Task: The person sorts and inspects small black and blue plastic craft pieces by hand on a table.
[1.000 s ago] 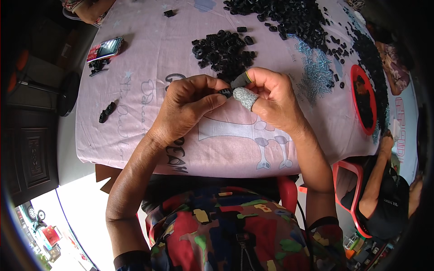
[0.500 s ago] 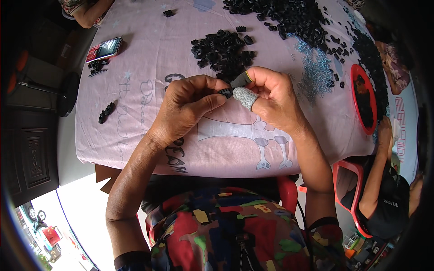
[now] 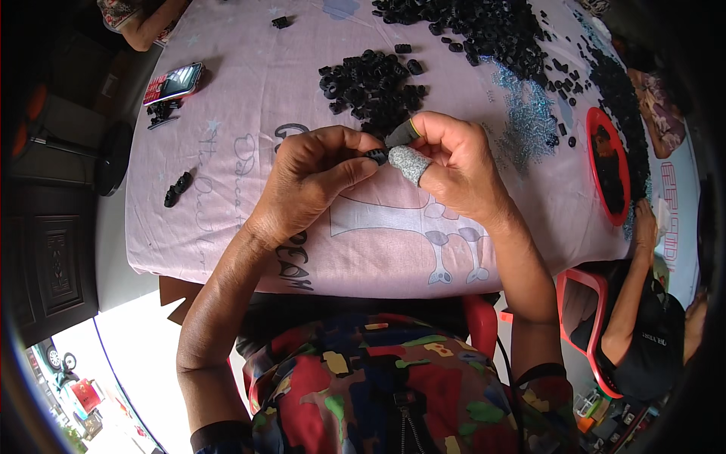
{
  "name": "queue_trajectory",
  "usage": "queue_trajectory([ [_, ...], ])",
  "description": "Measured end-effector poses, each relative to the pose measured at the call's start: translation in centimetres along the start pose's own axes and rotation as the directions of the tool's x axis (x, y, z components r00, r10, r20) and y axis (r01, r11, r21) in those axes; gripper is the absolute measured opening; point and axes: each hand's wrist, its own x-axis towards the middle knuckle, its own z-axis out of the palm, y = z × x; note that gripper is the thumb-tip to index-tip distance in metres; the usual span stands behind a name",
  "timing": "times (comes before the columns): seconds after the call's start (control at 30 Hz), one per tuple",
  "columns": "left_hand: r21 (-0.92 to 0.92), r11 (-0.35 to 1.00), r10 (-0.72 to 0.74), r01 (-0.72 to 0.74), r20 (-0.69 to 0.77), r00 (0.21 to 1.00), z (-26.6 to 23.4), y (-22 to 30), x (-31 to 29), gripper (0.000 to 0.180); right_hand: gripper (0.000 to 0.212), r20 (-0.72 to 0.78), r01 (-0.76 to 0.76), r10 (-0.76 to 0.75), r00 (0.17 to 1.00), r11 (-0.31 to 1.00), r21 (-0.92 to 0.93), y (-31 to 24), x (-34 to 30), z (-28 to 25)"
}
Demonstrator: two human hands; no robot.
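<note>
My left hand (image 3: 302, 178) pinches a small black ridged plastic piece (image 3: 376, 156), which looks like part of a hair claw clip, between thumb and forefinger. My right hand (image 3: 467, 172) meets it from the other side. A grey fabric cot (image 3: 409, 165) covers its thumb and a dark cot (image 3: 403, 134) its forefinger. Those two fingertips close on the right end of the piece and hide it. Just beyond the fingertips lies a pile of similar black pieces (image 3: 370, 83) on the pink cloth (image 3: 227, 98).
A larger heap of black pieces (image 3: 484, 30) lies at the far right, beside scattered small bluish metallic bits (image 3: 525, 113). A red tray (image 3: 595, 163) stands at the right edge. Left are a phone (image 3: 178, 82) and joined black pieces (image 3: 178, 189). Other people's arms (image 3: 639, 250) show at the sides.
My two hands stay in nearly the same place, still pinching the black piece. At the upper left, another person's arm has shifted slightly.
</note>
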Motion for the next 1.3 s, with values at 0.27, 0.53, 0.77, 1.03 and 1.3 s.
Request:
queue_trajectory([
  [0.27,-0.006,1.000,-0.002,0.002,-0.013,1.000,0.01,0.15,0.03,0.020,0.011,-0.033,0.010,-0.009,0.999,0.999,0.048,0.11,-0.02,-0.41],
  [0.53,0.038,0.999,-0.029,0.029,-0.009,1.000,0.17,-0.05,-0.03,0.022,0.011,-0.001,-0.027,0.027,1.000,0.999,-0.042,-0.08,-0.04,0.03],
  [0.77,0.076,0.997,0.026,-0.022,-0.048,0.999,0.47,-0.30,0.09,0.018,0.014,-0.023,-0.014,0.013,1.000,1.000,-0.028,0.09,-0.04,0.12],
  [1.03,0.102,0.994,-0.030,0.034,-0.033,0.999,0.41,0.13,0.03,0.020,0.014,-0.018,0.032,-0.032,0.999,0.999,-0.020,0.23,-0.08,0.22],
  [1.3,0.097,0.995,-0.015,0.019,-0.039,0.999,0.46,-0.04,0.03,0.020,0.014,-0.022,0.025,-0.026,0.999,0.998,-0.059,-0.08,-0.19,0.28],
])
